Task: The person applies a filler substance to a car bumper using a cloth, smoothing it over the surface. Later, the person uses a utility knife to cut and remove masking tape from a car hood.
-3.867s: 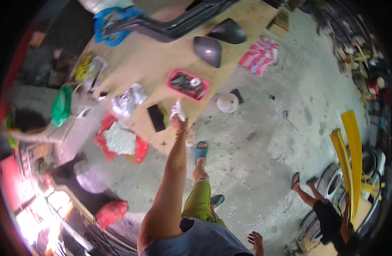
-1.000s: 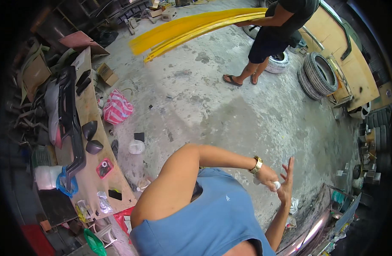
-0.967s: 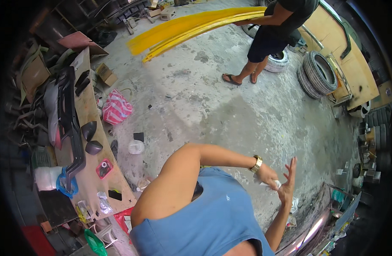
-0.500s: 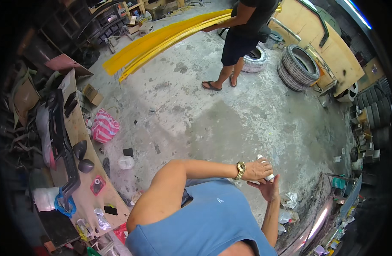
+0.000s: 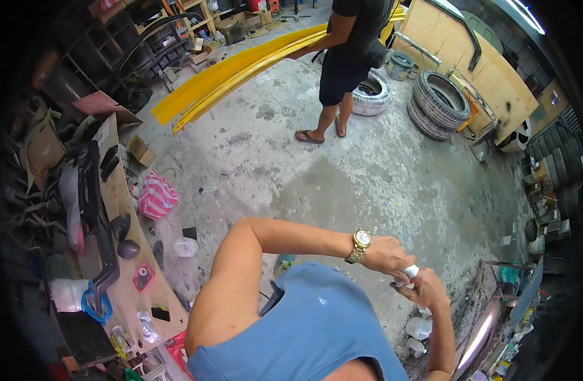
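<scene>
Support for the small white cylinder (image 5: 411,271) above the grey concrete floor (image 5: 253,162) seems shared: left hand (image 5: 385,255) curled closed around it, right hand (image 5: 427,290) apparently pinching it from the opposite side, likely because two grips keep it steadier.

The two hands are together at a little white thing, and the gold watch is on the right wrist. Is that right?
Not quite. The gold watch is on the wrist of the left hand, not the right hand; the head view shows it. The two hands are together at a little white thing, as you said.
</scene>
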Available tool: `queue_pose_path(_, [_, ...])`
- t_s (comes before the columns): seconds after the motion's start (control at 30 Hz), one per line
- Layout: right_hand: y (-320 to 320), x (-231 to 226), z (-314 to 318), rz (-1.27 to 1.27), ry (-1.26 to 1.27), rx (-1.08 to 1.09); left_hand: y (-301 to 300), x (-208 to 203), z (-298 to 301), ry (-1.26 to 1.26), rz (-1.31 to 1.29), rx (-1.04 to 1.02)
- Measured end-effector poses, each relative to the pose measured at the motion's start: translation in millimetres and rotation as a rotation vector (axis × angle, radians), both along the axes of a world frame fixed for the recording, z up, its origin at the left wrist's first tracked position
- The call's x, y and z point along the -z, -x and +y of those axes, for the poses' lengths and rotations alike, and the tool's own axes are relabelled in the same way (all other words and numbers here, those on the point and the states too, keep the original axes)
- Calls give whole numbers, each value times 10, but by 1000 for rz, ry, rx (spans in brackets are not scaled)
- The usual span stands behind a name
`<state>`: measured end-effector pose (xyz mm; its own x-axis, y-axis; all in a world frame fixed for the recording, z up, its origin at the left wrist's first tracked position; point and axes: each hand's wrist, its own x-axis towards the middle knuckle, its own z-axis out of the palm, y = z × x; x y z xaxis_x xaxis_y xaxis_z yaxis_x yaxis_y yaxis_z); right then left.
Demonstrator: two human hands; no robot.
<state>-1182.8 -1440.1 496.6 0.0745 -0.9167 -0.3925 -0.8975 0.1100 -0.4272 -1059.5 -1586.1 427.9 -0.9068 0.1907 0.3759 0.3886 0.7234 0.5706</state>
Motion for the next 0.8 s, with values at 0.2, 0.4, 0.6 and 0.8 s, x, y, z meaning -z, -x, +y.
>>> queue_pose_path(0.2, [-38, 776, 353, -1457, -92, 406, -88, 304, -25, 265, 401, -145])
queue_pose_path(0.4, [-518, 1179, 259, -1606, 411, 913, -4, 472, 24, 206, 540, -324])
queue_pose_path(0.6, [-569, 523, 73, -966, 215, 468, -165, 133, -217, -152, -547, 280])
queue_pose_path(0.8, [-827, -194, -40, -146, 292, -106, -306, 127, -560, -1080, -1434, 800])
